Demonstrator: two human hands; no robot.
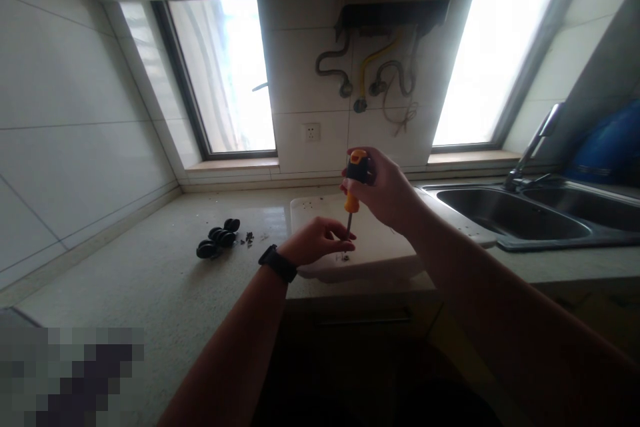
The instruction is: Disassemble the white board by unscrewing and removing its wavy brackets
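Observation:
My right hand (pixel 385 190) grips the orange and black handle of a screwdriver (pixel 354 180), held upright with its tip down on a white flat panel (pixel 380 247) lying on the counter. My left hand (pixel 317 240), with a black band on its wrist, pinches its fingers around the screwdriver's shaft near the tip, where something small sits that I cannot make out. A few dark specks lie on the panel's far edge.
Several black caster wheels (pixel 219 239) and small screws (pixel 249 237) lie on the speckled countertop (pixel 150 280) to the left. A steel double sink (pixel 515 213) with a tap (pixel 533 147) is to the right. Tiled walls, windows and a wall socket (pixel 313 131) stand behind.

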